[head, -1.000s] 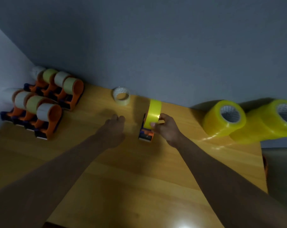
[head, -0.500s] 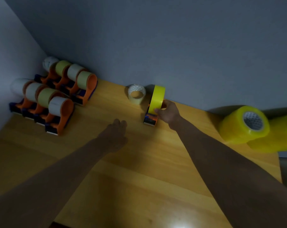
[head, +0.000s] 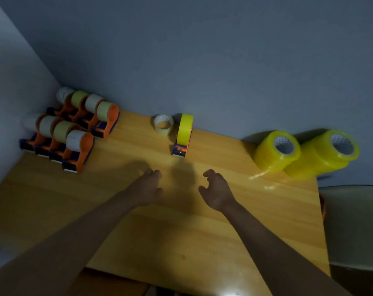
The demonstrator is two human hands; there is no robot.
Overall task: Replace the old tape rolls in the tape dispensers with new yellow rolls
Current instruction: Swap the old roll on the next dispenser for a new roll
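One yellow roll [head: 185, 129] upright, edge-on.

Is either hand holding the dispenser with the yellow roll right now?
No: the dispenser with the yellow roll stands alone by the wall, while the left hand and right hand hover empty nearer the camera.
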